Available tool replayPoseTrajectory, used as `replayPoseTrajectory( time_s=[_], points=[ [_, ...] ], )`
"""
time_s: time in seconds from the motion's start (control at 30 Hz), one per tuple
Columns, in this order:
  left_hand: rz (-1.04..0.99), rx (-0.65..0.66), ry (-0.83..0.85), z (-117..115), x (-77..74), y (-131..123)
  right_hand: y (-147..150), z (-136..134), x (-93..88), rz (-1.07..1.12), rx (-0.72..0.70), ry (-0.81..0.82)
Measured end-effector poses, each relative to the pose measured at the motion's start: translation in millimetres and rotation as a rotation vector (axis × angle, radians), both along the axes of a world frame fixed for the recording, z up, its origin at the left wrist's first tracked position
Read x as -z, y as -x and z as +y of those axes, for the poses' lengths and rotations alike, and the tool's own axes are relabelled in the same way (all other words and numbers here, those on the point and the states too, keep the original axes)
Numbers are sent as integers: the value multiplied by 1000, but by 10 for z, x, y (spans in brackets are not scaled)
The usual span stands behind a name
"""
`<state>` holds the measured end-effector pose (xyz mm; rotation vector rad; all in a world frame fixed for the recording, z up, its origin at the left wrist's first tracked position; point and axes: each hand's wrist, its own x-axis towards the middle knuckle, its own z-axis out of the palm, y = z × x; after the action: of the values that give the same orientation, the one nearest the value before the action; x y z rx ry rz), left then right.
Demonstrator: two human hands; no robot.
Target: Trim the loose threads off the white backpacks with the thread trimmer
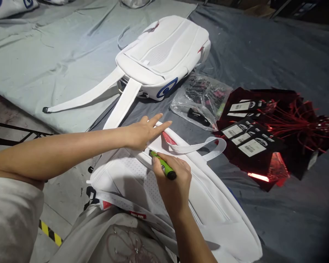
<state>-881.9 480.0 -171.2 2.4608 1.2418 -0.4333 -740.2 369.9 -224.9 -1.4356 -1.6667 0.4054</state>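
Observation:
A white backpack (216, 204) lies across my lap and the table edge, its padded, dotted back panel facing up. My left hand (145, 132) rests on its upper part, with fingers stretched out and spread. In my right hand (175, 179) is a green pen-shaped tool (164, 164) with black ends. The tool's tip meets the white panel just below my left palm; what kind of tool it is, I cannot tell. A white strap (200, 147) with a loop curls beside my hands, next to a red patch (168, 138).
A second white backpack (164, 51) lies beyond, straps towards me. To its right are a clear plastic bag (201, 96) of small items and a dark red foil pile with black tags (252, 146). Grey cloth (290, 62) covers the table. Yellow-black tape (50, 233) marks the floor.

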Motion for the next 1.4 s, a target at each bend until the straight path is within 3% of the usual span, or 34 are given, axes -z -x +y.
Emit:
replayPoseTrajectory(
  time_s=[0.4, 0.93, 1.07, 1.4],
  points=[
    [-55, -25, -48, -56, 39, 24, 27, 9, -8, -50, 15, 46],
    [-152, -43, -83, -96, 117, 93, -55, -18, -77, 103, -56, 263],
    [-166, -49, -88, -101, 152, 108, -52, -15, -91, 21, -21, 197],
    [-205, -45, -117, -87, 246, 119, -37, 15, -120, -2, -86, 219]
  ],
)
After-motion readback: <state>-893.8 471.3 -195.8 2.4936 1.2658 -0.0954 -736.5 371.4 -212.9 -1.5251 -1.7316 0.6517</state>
